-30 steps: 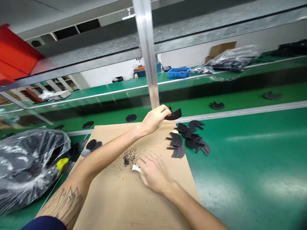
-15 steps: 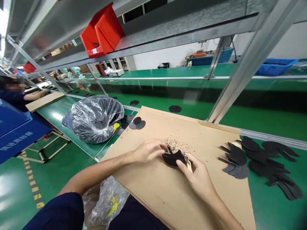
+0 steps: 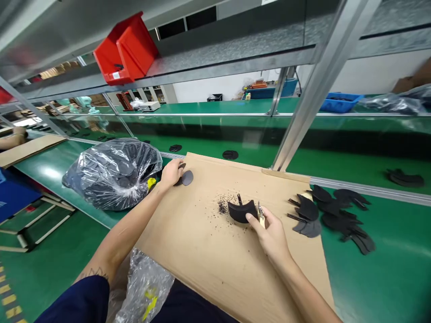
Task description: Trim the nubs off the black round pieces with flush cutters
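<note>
My right hand [image 3: 271,226] grips a curved black piece [image 3: 240,211] with a short stem standing up from it. Also in that hand is a pair of nippers [image 3: 261,215] with pale handles. My left hand [image 3: 172,172] is at the far left corner of the cardboard, its fingers closed on the edge of a small black disc [image 3: 182,166]. Beside it lies a flat dark grey disc [image 3: 187,178]. Black crumbs [image 3: 222,206] are scattered left of the curved piece.
Cardboard [image 3: 202,251] covers the bench in front of me. More curved black pieces [image 3: 332,208] lie piled at the right. A clear bag of black parts [image 3: 114,172] sits at the left. Behind rises a metal post [image 3: 303,103]; a red bin [image 3: 126,54] sits on the shelf above.
My left hand has left the curved piece and reached forward and left to the discs. My right hand still holds the piece and nippers. The view has turned right.
</note>
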A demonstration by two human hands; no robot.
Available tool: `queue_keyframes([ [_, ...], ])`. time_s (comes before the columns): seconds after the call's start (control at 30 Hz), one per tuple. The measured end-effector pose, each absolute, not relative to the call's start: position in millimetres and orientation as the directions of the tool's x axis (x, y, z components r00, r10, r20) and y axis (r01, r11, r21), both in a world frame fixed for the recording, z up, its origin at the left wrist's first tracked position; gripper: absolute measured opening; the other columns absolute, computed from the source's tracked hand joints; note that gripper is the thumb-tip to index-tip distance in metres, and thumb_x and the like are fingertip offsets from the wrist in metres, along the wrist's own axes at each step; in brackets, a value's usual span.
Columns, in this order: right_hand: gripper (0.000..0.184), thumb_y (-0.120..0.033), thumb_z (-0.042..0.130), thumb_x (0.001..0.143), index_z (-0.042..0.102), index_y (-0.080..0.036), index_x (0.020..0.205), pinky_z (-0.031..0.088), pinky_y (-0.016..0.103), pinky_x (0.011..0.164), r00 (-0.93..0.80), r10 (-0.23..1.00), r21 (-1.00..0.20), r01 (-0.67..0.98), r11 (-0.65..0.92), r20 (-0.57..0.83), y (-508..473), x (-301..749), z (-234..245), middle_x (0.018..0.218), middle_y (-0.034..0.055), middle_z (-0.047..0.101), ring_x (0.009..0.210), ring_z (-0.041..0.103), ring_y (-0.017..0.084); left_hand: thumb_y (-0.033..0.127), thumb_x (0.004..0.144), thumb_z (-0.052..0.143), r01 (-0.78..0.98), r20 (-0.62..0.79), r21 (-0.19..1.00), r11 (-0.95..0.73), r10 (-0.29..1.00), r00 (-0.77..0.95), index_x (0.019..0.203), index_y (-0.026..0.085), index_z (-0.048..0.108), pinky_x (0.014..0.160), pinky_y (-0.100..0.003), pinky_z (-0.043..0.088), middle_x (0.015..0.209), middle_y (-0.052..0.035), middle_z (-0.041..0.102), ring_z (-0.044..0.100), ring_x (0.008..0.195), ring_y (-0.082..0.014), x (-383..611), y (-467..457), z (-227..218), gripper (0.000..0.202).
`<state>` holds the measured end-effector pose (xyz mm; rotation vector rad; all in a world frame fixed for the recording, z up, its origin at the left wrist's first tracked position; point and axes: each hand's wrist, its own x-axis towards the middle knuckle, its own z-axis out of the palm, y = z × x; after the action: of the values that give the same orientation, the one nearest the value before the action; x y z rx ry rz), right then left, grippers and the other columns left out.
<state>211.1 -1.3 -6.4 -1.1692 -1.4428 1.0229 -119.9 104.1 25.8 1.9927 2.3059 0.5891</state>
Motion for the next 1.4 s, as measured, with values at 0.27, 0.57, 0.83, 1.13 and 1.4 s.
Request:
queue_keyframes([
  [0.27,0.026,-0.044,0.066,0.084,0.066,-0.019,0.091,0.05,0.035,0.08,-0.046,0.993,-0.985,0.132,0.11,0.105,-2,212,-8,0.088,0.0046,0.069,0.084,0.061,0.023,0.039,0.094,0.059,0.405,0.35,0.823,-0.399,0.917,0.191,0.101,0.019,0.06,0.082,-0.029,0.052,0.096,-0.0043,0.069,0.066,0.09,-0.0183,-30,49,9,0.021],
  [0.57,0.03,-0.046,0.068,0.086,0.068,-0.02,0.1,0.053,0.036,0.086,-0.11,0.994,-0.991,0.127,0.04,0.026,-10,209,-6,0.098,0.0062,0.073,0.094,0.066,0.025,0.043,0.085,0.074,-0.076,0.165,0.985,-0.155,0.976,0.142,0.12,0.021,0.055,0.081,-0.027,0.052,0.101,-0.0054,0.068,0.067,0.09,-0.0161,8,19,-21,0.045],
  [0.83,0.028,-0.047,0.066,0.088,0.065,-0.02,0.093,0.048,0.031,0.074,-0.139,0.99,-0.972,0.235,0.024,-0.009,-11,209,-1,0.085,0.0027,0.064,0.08,0.057,0.02,0.035,0.081,0.077,-0.167,0.147,0.976,-0.141,0.989,0.024,0.104,0.021,0.058,0.08,-0.027,0.051,0.091,-0.0018,0.066,0.064,0.084,-0.0148,5,18,-22,0.033],
  [1.13,0.03,-0.049,0.065,0.089,0.057,-0.021,0.082,0.041,0.028,0.065,-0.154,0.988,-0.957,0.285,0.056,0.012,-15,206,2,0.073,-0.0017,0.05,0.069,0.045,0.016,0.03,0.081,0.074,0.001,0.118,0.993,-0.118,0.991,0.061,0.081,0.019,0.061,0.079,-0.029,0.049,0.08,-0.0009,0.063,0.06,0.079,-0.0153,10,8,-19,0.017],
  [1.4,0.03,-0.051,0.064,0.091,0.062,-0.021,0.088,0.043,0.029,0.066,-0.209,0.978,-0.96,0.269,0.082,0.025,-17,206,5,0.075,-0.0008,0.055,0.069,0.047,0.017,0.031,0.082,0.073,0.016,0.094,0.995,-0.097,0.988,0.125,0.08,0.019,0.058,0.077,-0.028,0.05,0.08,-0.0009,0.063,0.061,0.079,-0.0149,9,9,-16,0.019],
])
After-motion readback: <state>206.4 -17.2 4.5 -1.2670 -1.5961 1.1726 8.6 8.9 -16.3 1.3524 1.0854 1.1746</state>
